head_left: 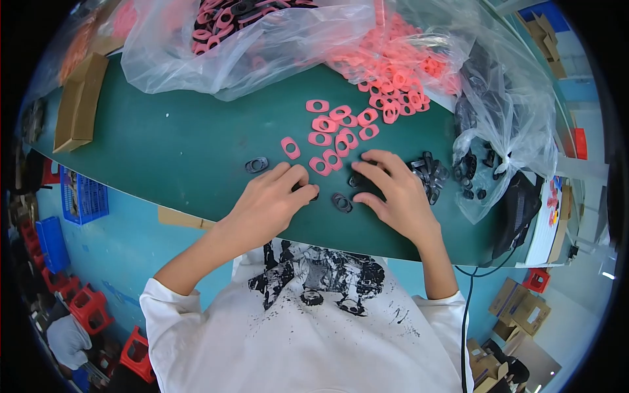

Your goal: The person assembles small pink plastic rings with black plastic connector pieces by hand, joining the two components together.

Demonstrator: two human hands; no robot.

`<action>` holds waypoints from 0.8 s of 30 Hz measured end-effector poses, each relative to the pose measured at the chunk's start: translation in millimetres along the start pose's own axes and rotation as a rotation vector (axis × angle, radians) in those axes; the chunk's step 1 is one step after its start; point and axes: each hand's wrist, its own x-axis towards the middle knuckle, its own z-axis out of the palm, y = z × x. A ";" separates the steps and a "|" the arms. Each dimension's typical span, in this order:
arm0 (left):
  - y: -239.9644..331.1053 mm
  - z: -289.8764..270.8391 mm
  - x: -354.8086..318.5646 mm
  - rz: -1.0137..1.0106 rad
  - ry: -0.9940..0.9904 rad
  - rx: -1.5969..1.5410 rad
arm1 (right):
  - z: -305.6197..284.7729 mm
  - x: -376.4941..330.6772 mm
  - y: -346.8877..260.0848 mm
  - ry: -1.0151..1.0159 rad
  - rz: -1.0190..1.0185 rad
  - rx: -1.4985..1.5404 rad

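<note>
My left hand (272, 196) is closed, its fingers pinched around a small black plastic part (315, 194) that mostly hides behind them. To the right, my right hand (398, 195) has its thumb and fingers apart, with the fingertips by another dark piece (356, 179) on the table. Between the hands lies a loose black oval part (341, 202). One more dark oval part (257, 164) rests beyond my left hand. Several flat pink rings (320, 138) with oval holes are scattered just past my fingertips.
A pile of black parts (429, 175) sits right of my right hand on the green table (183, 144). Clear bags (262, 52) of pink and black pieces line the far side. A knotted bag (504, 150) stands right, a cardboard box (80, 101) far left.
</note>
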 end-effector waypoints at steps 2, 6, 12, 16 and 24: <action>1.1 1.7 1.7 0.005 0.002 0.026 | 3.0 -1.9 10.8 -0.060 -0.141 0.054; 5.9 5.2 -1.7 -0.008 0.008 0.083 | 18.0 1.8 5.2 0.038 -0.135 0.101; 8.9 5.5 -5.6 0.012 0.072 0.115 | 44.7 14.5 -4.7 0.189 -0.074 0.110; 8.2 7.7 -18.3 -0.032 0.135 0.087 | 41.2 15.9 -8.1 0.177 -0.126 0.035; 8.2 7.2 -28.8 -0.049 0.200 0.074 | 44.3 17.0 -10.3 0.185 -0.107 -0.069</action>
